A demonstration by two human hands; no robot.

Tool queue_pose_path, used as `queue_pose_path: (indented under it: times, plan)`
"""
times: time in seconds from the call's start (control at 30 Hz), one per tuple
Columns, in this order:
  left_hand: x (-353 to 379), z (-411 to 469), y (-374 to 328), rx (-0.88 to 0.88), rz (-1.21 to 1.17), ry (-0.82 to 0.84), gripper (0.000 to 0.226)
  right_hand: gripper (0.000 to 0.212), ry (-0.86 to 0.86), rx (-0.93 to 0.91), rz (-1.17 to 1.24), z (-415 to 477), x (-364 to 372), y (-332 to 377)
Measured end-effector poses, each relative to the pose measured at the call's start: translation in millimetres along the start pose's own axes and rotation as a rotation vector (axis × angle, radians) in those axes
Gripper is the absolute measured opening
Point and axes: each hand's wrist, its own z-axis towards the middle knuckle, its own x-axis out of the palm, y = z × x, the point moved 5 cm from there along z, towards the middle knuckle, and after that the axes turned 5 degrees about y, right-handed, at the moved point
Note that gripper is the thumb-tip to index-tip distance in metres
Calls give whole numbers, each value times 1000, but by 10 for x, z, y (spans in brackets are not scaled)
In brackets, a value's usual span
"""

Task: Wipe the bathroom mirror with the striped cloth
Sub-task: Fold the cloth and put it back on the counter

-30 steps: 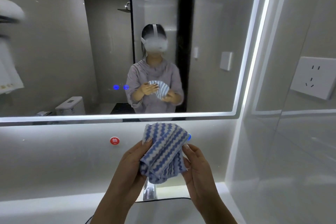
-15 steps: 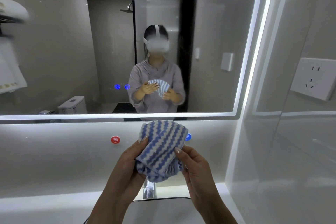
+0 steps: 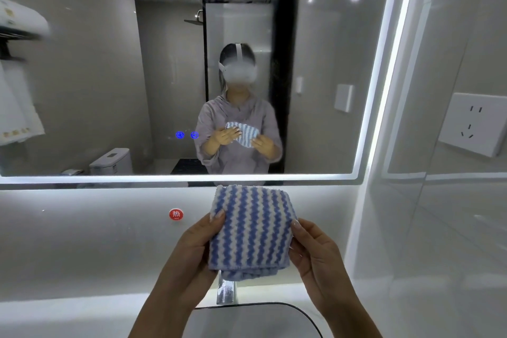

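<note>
Bright mirror-edge light strip (image 3: 384, 90); wide-angle bowing.

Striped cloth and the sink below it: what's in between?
A shiny metal faucet stands between the striped cloth and the sink, seen in the head view.

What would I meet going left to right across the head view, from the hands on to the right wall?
In order: left hand → striped cloth → right hand → wall socket.

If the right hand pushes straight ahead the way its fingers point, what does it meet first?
The right hand holds the striped cloth; beyond that, probably the wall panel below the mirror; depth unclear.
</note>
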Motion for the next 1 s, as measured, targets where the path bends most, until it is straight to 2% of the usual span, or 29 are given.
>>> queue_pose_path:
  times: [0.17, 0.27, 0.37, 0.43, 0.53, 0.63, 0.77, 1.0]
  plan:
    - [-25, 9, -3, 21, 14, -19, 37, 43, -6, 56, 71, 46, 36, -65]
    - [-23, 21, 11, 10, -5, -27, 36, 39, 87, 223, 151, 48, 188, -197]
    - [-43, 44, 57, -8, 17, -35, 36, 49, 168, 366, 224, 57, 329, -326]
    - [-58, 51, 84, -9, 7, -27, 36, 52, 195, 381, 262, 78, 398, -371]
    - [-101, 48, 99, -6, -6, -23, 38, 46, 214, 404, 324, 86, 461, -438]
    - [-164, 40, 73, 8, 4, -15, 39, 49, 180, 440, 286, 107, 454, -535]
    - [-328, 14, -2, 58, 116, -79, 37, 51, 71, 372, 178, 193, 363, -569]
    - [-615, -7, -94, 144, 420, -159, 32, 43, -34, 150, -192, 230, 353, -432]
